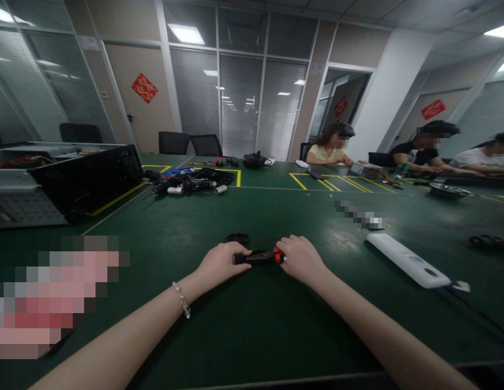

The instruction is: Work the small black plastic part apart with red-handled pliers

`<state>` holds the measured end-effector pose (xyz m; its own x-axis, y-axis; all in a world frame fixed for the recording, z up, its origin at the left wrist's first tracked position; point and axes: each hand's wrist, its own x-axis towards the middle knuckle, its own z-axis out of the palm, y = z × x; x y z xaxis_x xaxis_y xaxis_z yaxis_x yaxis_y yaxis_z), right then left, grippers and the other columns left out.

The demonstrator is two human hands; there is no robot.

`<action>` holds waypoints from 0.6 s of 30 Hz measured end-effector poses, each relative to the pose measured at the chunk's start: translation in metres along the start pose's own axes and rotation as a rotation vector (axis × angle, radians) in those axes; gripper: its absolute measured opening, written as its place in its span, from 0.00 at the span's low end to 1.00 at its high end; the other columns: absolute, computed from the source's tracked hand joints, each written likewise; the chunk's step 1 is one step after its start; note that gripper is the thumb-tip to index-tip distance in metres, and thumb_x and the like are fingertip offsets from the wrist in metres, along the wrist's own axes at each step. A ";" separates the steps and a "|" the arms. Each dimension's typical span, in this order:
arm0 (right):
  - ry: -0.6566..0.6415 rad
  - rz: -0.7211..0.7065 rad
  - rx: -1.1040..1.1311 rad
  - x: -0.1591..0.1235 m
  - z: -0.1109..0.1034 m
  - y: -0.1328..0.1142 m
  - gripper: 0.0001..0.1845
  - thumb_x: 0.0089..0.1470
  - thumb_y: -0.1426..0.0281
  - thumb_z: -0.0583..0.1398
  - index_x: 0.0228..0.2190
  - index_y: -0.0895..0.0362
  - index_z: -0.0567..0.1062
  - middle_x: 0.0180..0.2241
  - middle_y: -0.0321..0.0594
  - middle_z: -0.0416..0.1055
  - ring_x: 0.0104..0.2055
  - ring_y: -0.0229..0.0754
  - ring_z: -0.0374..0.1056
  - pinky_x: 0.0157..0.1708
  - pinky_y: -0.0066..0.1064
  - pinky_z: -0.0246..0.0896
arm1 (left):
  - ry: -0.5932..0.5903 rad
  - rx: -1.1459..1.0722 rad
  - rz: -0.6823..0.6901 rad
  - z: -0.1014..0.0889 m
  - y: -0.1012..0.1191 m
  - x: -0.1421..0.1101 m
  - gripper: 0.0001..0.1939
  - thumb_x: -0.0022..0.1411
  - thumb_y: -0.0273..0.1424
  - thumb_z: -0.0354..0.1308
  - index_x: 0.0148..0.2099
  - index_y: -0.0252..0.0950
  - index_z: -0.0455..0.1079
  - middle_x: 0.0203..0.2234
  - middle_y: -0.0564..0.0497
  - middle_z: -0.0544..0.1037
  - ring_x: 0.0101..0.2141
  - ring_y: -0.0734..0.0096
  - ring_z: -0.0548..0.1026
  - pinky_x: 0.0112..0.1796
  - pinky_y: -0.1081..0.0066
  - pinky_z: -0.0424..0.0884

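Observation:
My left hand (221, 264), with a beaded bracelet at the wrist, is closed on a small black piece (238, 259) between thumb and fingers. My right hand (303, 259) is closed around the red handles of a pair of pliers (265, 257). Their dark jaws point left and meet the black piece; whether they grip it, I cannot tell. Both hands are just above the green table (244, 330). Right behind my left hand lies another small black part (238, 238), partly hidden by it.
A white power strip (408, 260) with a black cable lies at right. An open computer case (85, 181) stands at left, beside a heap of cables and tools (191, 181). A metal dish (451, 190) sits farther right. Several people work across the table.

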<state>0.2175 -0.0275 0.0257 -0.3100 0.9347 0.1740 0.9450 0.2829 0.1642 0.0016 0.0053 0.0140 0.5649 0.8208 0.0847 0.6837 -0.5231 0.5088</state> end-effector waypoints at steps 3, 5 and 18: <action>0.005 -0.001 -0.002 0.001 0.002 0.001 0.12 0.44 0.70 0.54 0.34 0.57 0.71 0.34 0.41 0.69 0.36 0.41 0.61 0.34 0.31 0.52 | -0.005 -0.003 0.000 -0.001 0.000 0.000 0.18 0.51 0.38 0.56 0.45 0.42 0.67 0.40 0.53 0.71 0.32 0.69 0.69 0.31 0.72 0.65; 0.016 -0.004 0.002 0.001 0.003 0.002 0.12 0.44 0.70 0.54 0.34 0.57 0.71 0.34 0.40 0.69 0.35 0.41 0.61 0.34 0.31 0.52 | 0.002 -0.001 0.004 -0.001 -0.001 0.000 0.18 0.51 0.39 0.55 0.45 0.43 0.67 0.40 0.54 0.72 0.33 0.69 0.69 0.31 0.71 0.65; 0.020 -0.019 -0.004 0.000 0.002 0.002 0.11 0.44 0.69 0.54 0.32 0.57 0.71 0.33 0.40 0.69 0.35 0.41 0.61 0.33 0.31 0.52 | 0.011 0.003 0.025 0.000 -0.002 0.000 0.17 0.51 0.39 0.55 0.44 0.44 0.67 0.39 0.55 0.72 0.31 0.70 0.69 0.30 0.72 0.64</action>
<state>0.2190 -0.0268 0.0244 -0.3298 0.9246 0.1905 0.9386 0.2994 0.1715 0.0005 0.0062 0.0128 0.5763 0.8102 0.1067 0.6712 -0.5438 0.5037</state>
